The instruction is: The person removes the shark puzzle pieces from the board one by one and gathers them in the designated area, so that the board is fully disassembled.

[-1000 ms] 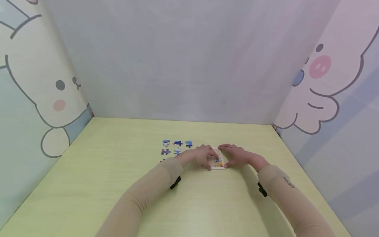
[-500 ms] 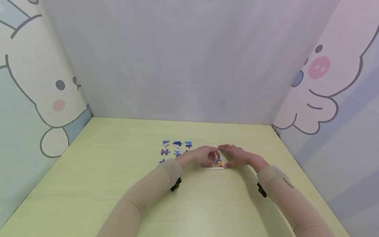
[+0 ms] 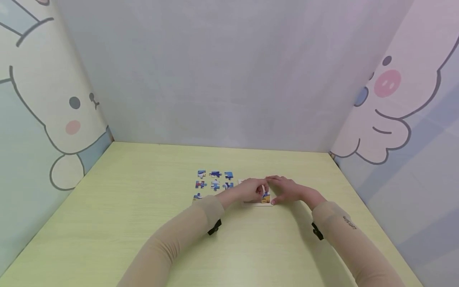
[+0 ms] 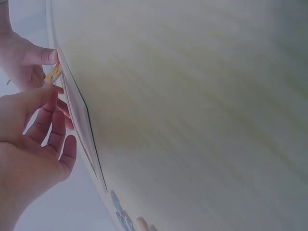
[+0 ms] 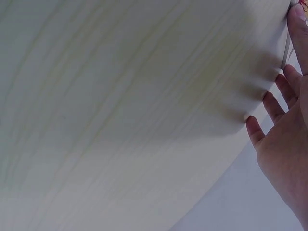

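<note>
A small white puzzle tray [image 3: 255,203] lies on the pale green table [image 3: 143,231]. In its near right corner sits an orange and blue puzzle piece [image 3: 265,196], seen edge-on in the left wrist view as an orange piece [image 4: 54,74]. My left hand [image 3: 251,190] lies over the tray, one digit tip touching that piece and the other fingers [image 4: 60,130] loosely curled. My right hand [image 3: 288,189] rests open against the tray's right side, thumb [image 4: 41,55] at the corner and fingers [image 5: 274,103] flat on the table. Most of the tray is hidden by the hands.
Several loose blue puzzle pieces [image 3: 214,184] lie in rows just left of the tray, also seen as pieces [image 4: 125,219] past the tray edge [image 4: 79,120]. Cartoon-printed walls enclose the table on three sides.
My left hand has slid slightly right across the tray and its fingers have curled in toward the orange piece. More loose pieces show to its left. The right hand has stayed put.
</note>
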Demonstrator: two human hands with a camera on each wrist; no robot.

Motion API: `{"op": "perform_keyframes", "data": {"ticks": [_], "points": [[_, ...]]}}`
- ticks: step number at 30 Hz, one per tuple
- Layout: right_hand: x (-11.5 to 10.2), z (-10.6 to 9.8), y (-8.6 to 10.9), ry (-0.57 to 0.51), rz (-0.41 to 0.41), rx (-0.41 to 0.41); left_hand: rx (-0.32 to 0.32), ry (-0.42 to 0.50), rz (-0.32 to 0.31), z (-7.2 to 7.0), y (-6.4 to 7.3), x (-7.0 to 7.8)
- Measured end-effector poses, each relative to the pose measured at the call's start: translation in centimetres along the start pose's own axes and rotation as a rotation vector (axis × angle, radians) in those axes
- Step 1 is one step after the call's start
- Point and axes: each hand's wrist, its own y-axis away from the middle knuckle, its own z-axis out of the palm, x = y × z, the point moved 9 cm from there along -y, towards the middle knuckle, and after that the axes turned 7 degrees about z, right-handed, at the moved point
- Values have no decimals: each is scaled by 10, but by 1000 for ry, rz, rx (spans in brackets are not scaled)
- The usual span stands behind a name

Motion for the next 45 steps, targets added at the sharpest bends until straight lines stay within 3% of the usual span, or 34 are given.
{"op": "perform_keyframes", "data": {"ticks": [12,27,39,45], "points": [[0,5,-1,-4,-30,5,41,21,-29,-3,4,-1],[6,7,-3,19,4,2,77,68,-29,-32,21,10],[6,2,-2,59,-27,30,122,93,31,-53,42,11],[2,0,-1,55,-48,40,137,79,7,-62,58,1]]}}
